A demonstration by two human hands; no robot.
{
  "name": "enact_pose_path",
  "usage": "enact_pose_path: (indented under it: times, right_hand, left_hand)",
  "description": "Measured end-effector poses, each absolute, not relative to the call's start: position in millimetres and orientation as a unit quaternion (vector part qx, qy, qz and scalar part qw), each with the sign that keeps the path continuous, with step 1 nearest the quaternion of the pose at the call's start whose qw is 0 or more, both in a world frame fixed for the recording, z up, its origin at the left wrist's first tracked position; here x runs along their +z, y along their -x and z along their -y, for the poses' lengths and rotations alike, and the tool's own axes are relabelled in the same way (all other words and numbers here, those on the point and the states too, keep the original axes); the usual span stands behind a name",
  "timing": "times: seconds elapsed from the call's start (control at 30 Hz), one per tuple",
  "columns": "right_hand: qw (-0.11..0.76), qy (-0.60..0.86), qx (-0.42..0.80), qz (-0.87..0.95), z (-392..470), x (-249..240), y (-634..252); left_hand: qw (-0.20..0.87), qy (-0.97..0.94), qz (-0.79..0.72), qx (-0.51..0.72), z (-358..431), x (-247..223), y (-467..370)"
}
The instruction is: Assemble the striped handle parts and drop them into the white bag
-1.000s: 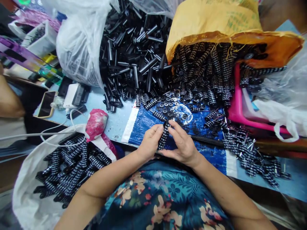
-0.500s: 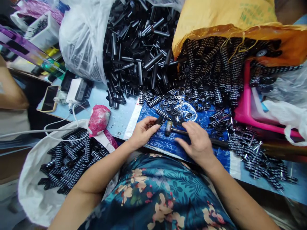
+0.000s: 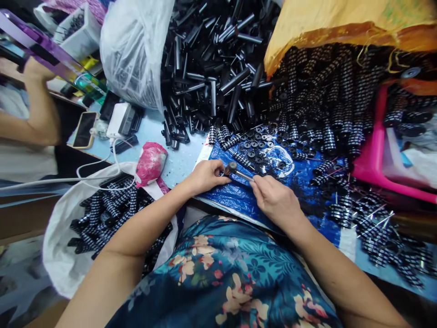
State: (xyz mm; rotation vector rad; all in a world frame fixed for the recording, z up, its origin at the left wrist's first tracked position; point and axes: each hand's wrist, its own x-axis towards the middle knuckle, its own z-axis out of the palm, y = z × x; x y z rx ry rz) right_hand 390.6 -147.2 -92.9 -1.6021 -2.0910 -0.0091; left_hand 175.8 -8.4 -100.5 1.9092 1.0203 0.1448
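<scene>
We seem to be hammering, right hand (image 3: 277, 199) closed round the hammer (image 3: 232, 168), left hand (image 3: 206, 176) curled, its pinch unclear; aim needs care.

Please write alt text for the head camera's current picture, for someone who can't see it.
A person's right hand holds a hammer close to the left hand, over a blue sheet. Beyond lie piles of black tubes and patterned rollers; a white sack at left holds similar rollers.

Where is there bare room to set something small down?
Two patches look mostly bare: light-blue tabletop between the pink bundle and black tubes, and blue sheet between the hammer and the floral clothing. Crowded: the back and right, heaped with tubes and studded rollers.
</scene>
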Motion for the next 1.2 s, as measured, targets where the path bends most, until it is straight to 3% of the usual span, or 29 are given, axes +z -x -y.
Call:
enact_pose_path:
  times: [0.17, 0.37, 0.47, 0.63, 0.7, 0.87, 0.93, 1.1, 1.2]
  right_hand:
    - [0.379, 0.499, 0.01, 0.779, 151.1, -86.2, -378.3]
    - [0.265, 0.457, 0.064, 0.846, 154.9, -98.1, -364.9]
    - [0.323, 0.441, 0.102, 0.831, 159.2, -98.6, -378.7]
    - [0.342, 0.501, 0.079, 0.791, 176.4, -107.7, -426.8]
    - [0.312, 0.536, 0.052, 0.782, 179.4, -115.0, -437.4]
    - [0.301, 0.547, 0.074, 0.777, 168.0, -110.0, -428.4]
    - [0.317, 0.547, 0.109, 0.768, 159.2, -104.6, -427.8]
    - [0.406, 0.65, 0.102, 0.634, 128.8, -101.4, -466.3]
    - [0.35, 0.744, 0.042, 0.568, 96.9, -100.5, -493.1]
  left_hand:
    - [0.486, -0.776, -0.401, 0.017, -4.2, -95.3, -176.7]
    - [0.443, -0.796, -0.413, 0.021, -1.1, -101.7, -189.4]
    - [0.42, -0.81, -0.409, 0.034, 0.7, -83.7, -167.5]
    - [0.563, -0.753, -0.281, -0.193, -8.9, -17.7, -68.7]
    - [0.509, -0.777, -0.32, -0.187, -13.8, -4.3, -46.5]
    - [0.059, -0.885, -0.459, -0.049, -43.4, -30.8, -75.1]
    - [-0.04, -0.877, -0.473, -0.072, -62.1, -48.1, -93.6]
    - [-0.059, -0.884, -0.461, -0.047, -96.2, -73.8, -104.3]
    - [-0.04, -0.892, -0.447, 0.05, -92.0, -71.0, -104.2]
